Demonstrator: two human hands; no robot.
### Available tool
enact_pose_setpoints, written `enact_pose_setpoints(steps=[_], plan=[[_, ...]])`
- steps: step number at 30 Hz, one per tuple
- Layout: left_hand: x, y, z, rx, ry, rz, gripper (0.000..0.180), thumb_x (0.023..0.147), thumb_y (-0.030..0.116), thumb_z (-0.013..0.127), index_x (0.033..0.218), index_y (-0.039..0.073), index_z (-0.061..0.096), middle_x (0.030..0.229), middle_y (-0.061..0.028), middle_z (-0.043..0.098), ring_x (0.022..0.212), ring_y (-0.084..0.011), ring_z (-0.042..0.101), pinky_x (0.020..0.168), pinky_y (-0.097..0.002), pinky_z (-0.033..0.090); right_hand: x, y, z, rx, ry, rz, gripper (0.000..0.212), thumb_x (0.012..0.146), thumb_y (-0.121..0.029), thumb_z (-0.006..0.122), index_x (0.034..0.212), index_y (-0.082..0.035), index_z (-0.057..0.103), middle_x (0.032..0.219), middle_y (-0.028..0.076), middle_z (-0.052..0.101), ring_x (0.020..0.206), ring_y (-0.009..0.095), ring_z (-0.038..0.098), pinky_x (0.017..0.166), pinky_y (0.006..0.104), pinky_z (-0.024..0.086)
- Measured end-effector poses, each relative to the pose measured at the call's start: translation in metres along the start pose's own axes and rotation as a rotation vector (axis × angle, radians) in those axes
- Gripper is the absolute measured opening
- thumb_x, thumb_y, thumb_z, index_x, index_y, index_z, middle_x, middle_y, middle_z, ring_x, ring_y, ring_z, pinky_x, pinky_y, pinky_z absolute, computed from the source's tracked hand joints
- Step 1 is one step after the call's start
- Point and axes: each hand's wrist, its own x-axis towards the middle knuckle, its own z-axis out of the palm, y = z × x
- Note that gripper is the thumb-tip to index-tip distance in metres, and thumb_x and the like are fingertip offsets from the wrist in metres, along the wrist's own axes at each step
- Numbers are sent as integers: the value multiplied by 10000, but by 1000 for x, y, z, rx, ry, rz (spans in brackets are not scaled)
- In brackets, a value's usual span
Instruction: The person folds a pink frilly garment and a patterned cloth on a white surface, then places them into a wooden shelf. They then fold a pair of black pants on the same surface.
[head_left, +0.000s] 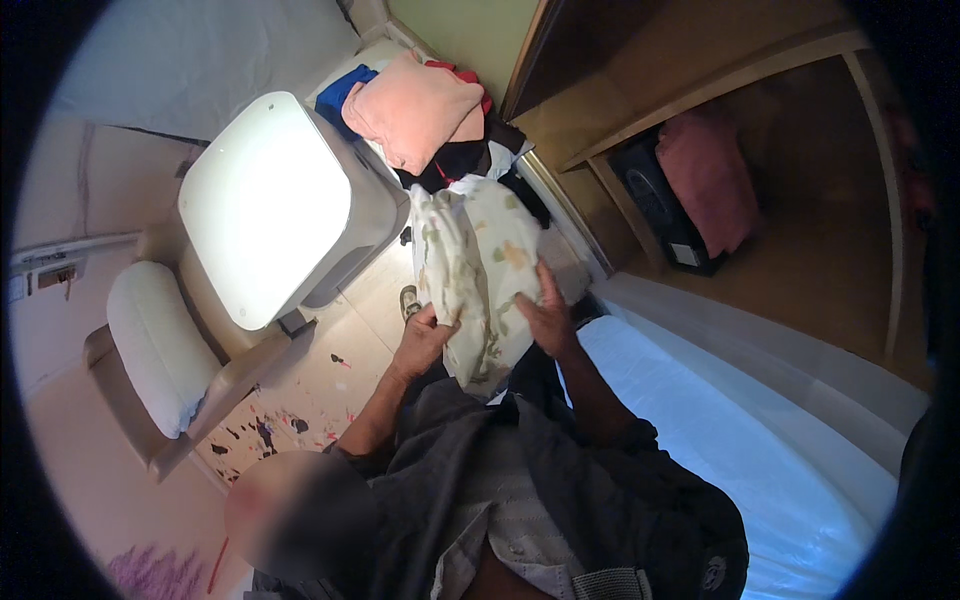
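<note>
Jacket: dark jacket [420, 460] along the lower edge, the wearer's forearms reaching out from it.
Left hand: left hand [425, 342], thumb and fingers pinching the near left edge of the cloth.
Right hand: right hand [547, 315], slightly farther out; grip pinching the right edge, thumb on the upper face; some fingertips hidden.
Patterned cloth: cream cloth [505, 255] with green and tan blotches, held up between the 2 hands, loosely creased.
Lie of cloth: long axis runs away from the body; most of it extends beyond the grips. Left hand is nearer its body-side end, right hand farther along.
Right side: clear plastic-like sheeting [720, 430] over a pale surface, bluish in the light.
Floor: pale tiles with dark and red specks; a shoe [410, 302] just beyond the left hand.
Left side: white pillow [160, 345]; beyond it, a bright white tabletop [265, 210].
Far pile: peach fabric [415, 105] atop mixed clothes, past the cloth's far end.
Cupboard, far right: pink cloth [708, 180] on a dark box [645, 195].
</note>
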Motion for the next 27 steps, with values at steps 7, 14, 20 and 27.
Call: enact_pose_setpoints(steps=[7, 14, 20, 27], plan=[[16, 23, 35, 528, 0, 419, 208, 919, 42, 637, 1125, 25, 663, 1028, -131, 661, 924, -294, 642, 790, -389, 515, 2, -36, 62, -56, -10, -14, 1023, 881, -232, 773, 1627, 17, 119, 1554, 208, 395, 1387, 268, 453, 1156, 412, 379], [33, 40, 79, 728, -44, 594, 425, 850, 62, 694, 1256, 39, 573, 982, -217, 588, 916, -447, 593, 776, -526, 486, 27, -11, 47, 18, 379, -10, 632, 944, -159, 695, 1491, 45, 452, 1322, 185, 630, 1173, 246, 618, 1022, 367, 495], [34, 49, 74, 612, -58, 547, 663, 928, 160, 759, 1501, 32, 451, 1252, -183, 595, 1177, -311, 599, 973, -413, 504, 35, -32, 12, -303, 452, -141, 545, 969, -135, 674, 1451, 56, 508, 1257, 213, 691, 1121, 246, 677, 974, 368, 534], [66, 130, 35, -566, 64, -96, 780, 1016, 569, 586, 1548, 40, 372, 1444, -199, 535, 1297, -333, 570, 1062, -479, 506, 17, -74, 34, -765, -87, -582, 521, 859, 23, 596, 1359, -114, 644, 1230, 161, 688, 1150, 383, 650, 991, 467, 526]])
